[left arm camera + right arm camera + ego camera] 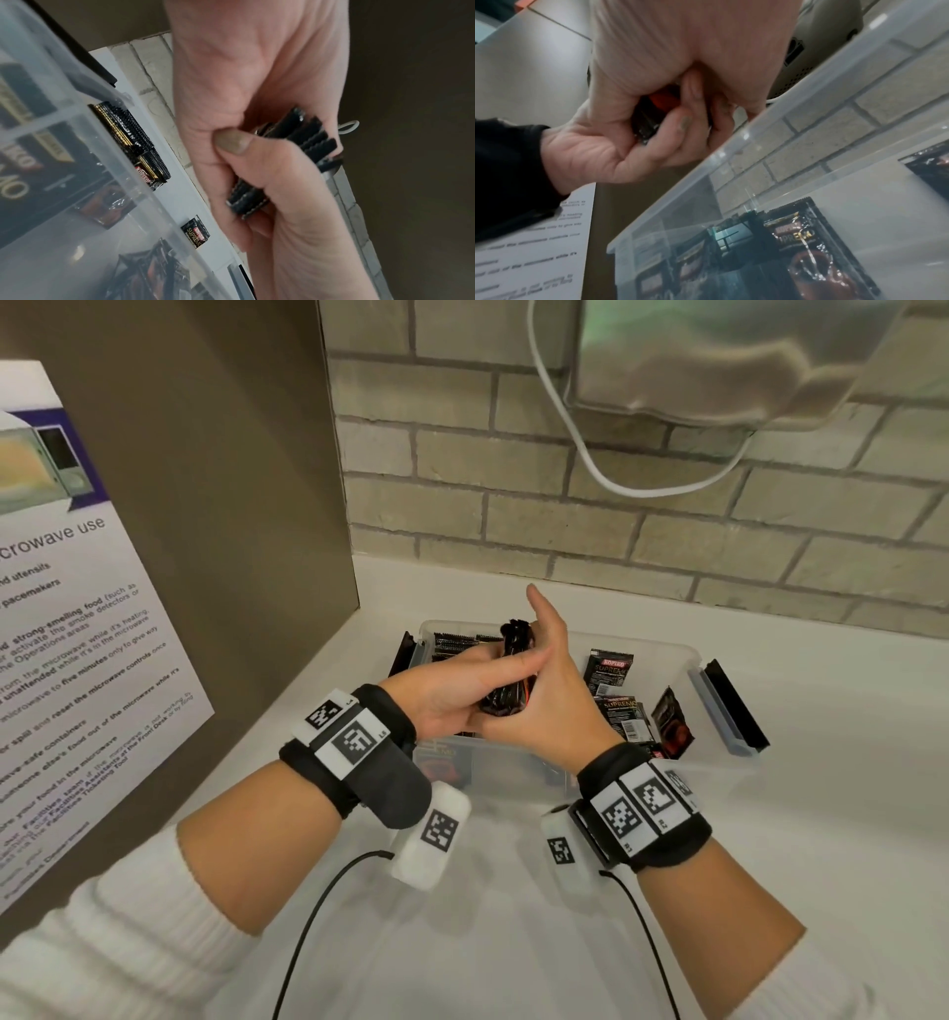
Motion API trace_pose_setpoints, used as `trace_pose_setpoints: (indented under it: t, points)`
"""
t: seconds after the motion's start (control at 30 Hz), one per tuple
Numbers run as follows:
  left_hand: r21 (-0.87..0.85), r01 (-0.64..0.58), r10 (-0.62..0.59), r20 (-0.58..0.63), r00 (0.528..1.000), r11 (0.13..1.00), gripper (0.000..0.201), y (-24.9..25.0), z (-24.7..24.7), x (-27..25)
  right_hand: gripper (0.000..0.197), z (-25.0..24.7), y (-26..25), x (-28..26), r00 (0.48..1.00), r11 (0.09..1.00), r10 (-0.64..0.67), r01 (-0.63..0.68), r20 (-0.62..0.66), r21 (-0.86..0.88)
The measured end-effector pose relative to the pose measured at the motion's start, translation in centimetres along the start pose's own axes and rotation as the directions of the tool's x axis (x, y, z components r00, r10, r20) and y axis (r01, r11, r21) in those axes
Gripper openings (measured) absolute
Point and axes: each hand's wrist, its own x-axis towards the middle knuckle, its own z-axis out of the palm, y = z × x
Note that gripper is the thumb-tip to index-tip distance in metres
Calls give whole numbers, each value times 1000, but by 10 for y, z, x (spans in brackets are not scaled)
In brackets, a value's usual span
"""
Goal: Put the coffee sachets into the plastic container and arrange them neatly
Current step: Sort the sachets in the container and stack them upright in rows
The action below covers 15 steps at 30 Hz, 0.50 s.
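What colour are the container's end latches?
Black latches on the clear container; head view shows them best.

One clear plastic container (719, 762) sits on the counter, and counts are taken from it. Two hands meet above it, the left hand (452, 695) and the right hand (544, 706), with one stack of black sachets (513, 670) between them; its edges in the left wrist view show at least five packets, though the exact number cannot be told. Inside the container, toward its right end, three loose sachets (611, 667) stand or lean in plain sight. Along its far left wall one row of sachets (457, 642) stands, too tightly packed to count. Two dark latches (737, 706) flank the container, one at each end.
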Motion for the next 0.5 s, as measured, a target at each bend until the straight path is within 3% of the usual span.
trace_pose_setpoints:
  t: [0.07,0.17,0.23,0.3,0.37,0.5]
  points:
    - [-3,2,-2,-13,1000,1000,75,2,1,2,118,4,0,1,1000,1000,1,-2,-26,-11]
    - [91,-6,13,-80,997,996,64,6,4,5,122,6,1,2,999,999,34,-33,19,-6]
    - [99,-19,28,-84,996,995,55,7,3,6,96,5,-1,4,1000,999,-5,5,-13,-32]
    - [79,-48,49,-23,999,996,48,5,-1,3,65,3,-5,6,996,983,-55,43,-64,-177]
    - [154,-88,89,-2,996,984,43,3,-8,-1,64,-1,-3,6,993,937,-75,39,-90,-347]
    - [437,-148,242,-168,956,887,31,-3,-13,-4,65,-6,6,8,976,803,-190,94,-103,-588]
